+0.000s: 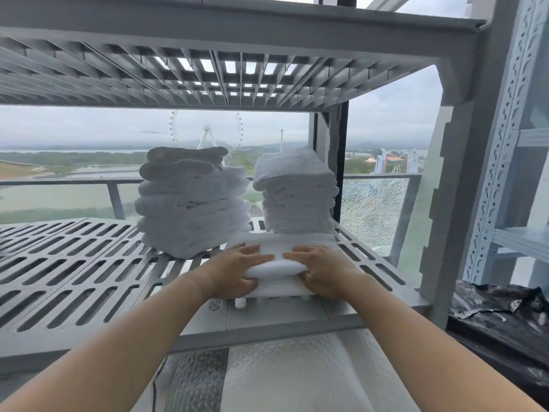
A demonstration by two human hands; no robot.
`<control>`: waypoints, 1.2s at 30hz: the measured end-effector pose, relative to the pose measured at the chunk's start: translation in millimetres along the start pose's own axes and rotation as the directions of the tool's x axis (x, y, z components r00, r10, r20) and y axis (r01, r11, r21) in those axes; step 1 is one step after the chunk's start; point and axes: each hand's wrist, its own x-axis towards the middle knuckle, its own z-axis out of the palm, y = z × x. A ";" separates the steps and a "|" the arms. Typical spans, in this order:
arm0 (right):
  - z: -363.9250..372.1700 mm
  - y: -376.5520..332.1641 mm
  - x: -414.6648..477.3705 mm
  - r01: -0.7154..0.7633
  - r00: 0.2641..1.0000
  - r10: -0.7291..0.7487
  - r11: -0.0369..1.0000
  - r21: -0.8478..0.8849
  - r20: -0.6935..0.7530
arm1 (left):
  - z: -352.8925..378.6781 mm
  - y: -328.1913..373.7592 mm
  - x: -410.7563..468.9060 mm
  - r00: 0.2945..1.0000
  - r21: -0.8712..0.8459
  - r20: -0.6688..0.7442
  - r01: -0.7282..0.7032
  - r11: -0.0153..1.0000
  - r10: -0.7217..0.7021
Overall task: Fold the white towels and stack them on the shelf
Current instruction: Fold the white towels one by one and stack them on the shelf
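A folded white towel point(279, 264) lies flat on the grey slatted shelf point(89, 263), near its front right edge. My left hand point(234, 270) grips the towel's near left end, fingers on top and thumb at the front. At the near right end my right hand point(322, 270) holds it the same way. Behind the towel stand two stacks of folded white towels: a wide left stack point(193, 209) with rolled edges on top, and a narrower right stack point(297, 191).
An upper slatted shelf point(208, 75) hangs close above the stacks. A grey corner post point(463, 203) stands at the right. Behind the rack is a window with a balcony rail. A white quilted surface point(297, 367) lies below the shelf front, crumpled dark sheeting point(499, 301) at the right.
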 end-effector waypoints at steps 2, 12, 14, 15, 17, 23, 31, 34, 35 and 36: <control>-3.8 2.8 0.7 -0.011 1.000 0.011 0.998 0.065 -0.001 | 3.0 -2.9 -0.7 1.000 -0.042 -0.027 -0.006 0.999 0.005; -8.6 15.6 16.7 -0.075 0.993 0.035 0.927 0.368 0.114 | -7.1 2.0 26.1 0.990 -0.255 0.069 0.139 0.957 -0.125; -3.9 20.0 24.3 -0.092 0.996 0.083 0.931 0.354 0.039 | -7.1 4.0 36.2 0.990 -0.241 0.056 0.139 0.961 -0.129; -2.0 23.3 27.7 -0.107 0.994 0.112 0.935 0.338 0.005 | -7.3 3.4 41.3 0.989 -0.231 0.057 0.144 0.962 -0.135; 0.5 31.1 33.0 -0.156 0.985 0.170 0.934 0.321 -0.016 | -6.8 0.4 50.3 0.986 -0.191 0.063 0.165 0.968 -0.156; 7.5 47.9 52.4 -0.215 0.976 0.210 0.935 0.283 0.047 | -0.2 -14.8 71.7 0.978 -0.061 0.058 0.205 0.977 -0.202; 20.7 59.4 71.5 -0.372 0.928 0.368 0.908 0.190 0.060 | 11.3 -22.6 79.4 0.970 -0.038 0.066 0.236 0.971 -0.233; 23.9 62.2 74.2 -0.355 0.934 0.348 0.926 0.126 0.077 | 14.3 -18.5 76.4 0.974 -0.029 0.033 0.224 0.974 -0.224; 24.6 62.2 74.5 -0.356 0.934 0.348 0.926 0.122 0.078 | 14.8 -16.9 75.3 0.975 -0.021 0.028 0.222 0.975 -0.221; 25.2 61.8 74.4 -0.361 0.932 0.354 0.924 0.125 0.074 | 15.0 -15.7 74.1 0.975 -0.015 0.027 0.221 0.975 -0.221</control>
